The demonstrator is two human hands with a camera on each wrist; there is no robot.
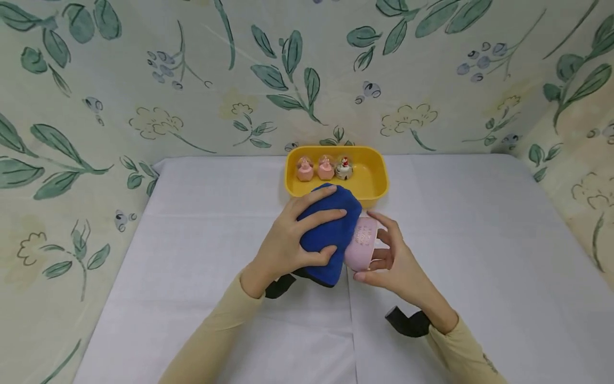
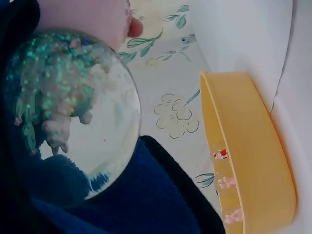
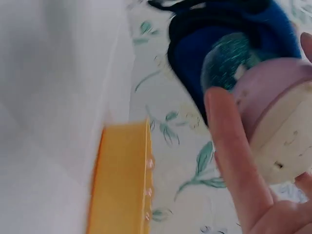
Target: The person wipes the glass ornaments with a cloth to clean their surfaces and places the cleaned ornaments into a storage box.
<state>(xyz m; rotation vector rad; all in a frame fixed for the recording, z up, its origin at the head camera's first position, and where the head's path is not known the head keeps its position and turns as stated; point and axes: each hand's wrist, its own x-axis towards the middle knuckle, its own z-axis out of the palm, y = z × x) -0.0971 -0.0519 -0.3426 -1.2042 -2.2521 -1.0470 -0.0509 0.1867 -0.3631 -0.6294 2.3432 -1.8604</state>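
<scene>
Over the table, a snow globe with a pink base [image 1: 362,242] lies tilted on its side between both hands. My right hand [image 1: 403,266] grips the base, fingers and thumb spread round its rim; the cream underside [image 3: 290,136] shows in the right wrist view. My left hand [image 1: 288,240] holds a blue cloth [image 1: 340,213] with black edging against the globe, fingers curled over it. From the head view the cloth hides the clear dome. In the left wrist view the dome [image 2: 112,131] shows green glitter and a small pale figure inside, with cloth beneath it.
Just beyond the hands stands a yellow tray [image 1: 369,178]. Along its left and middle sit two small pink figurines [image 1: 305,169] and a white one with red [image 1: 344,169]. A white cloth [image 1: 211,245] covers the table, and leaf-patterned fabric [image 1: 307,69] rises behind.
</scene>
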